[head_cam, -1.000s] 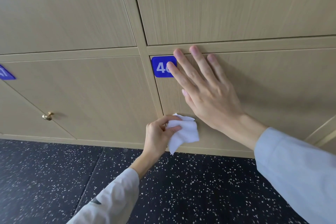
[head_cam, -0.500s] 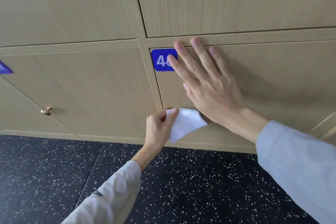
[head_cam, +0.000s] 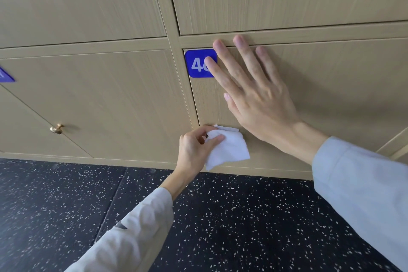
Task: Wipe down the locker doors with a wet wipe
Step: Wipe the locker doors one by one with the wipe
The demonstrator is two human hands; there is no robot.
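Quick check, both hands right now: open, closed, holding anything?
Left hand: pinches the white wet wipe.
Right hand: open, fingers straight and flat on the locker door.

I see a crumpled white wet wipe [head_cam: 229, 148] held against the lower left corner of a pale wood-grain locker door [head_cam: 331, 95], shut, with a blue number plate [head_cam: 198, 63] in its top left corner.

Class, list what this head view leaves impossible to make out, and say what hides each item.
1. Second digit on the blue number plate: covered by the right hand.
2. Plate at left: cut off by the frame edge.
3. Door surface under the wet wipe, pinched by the left hand.
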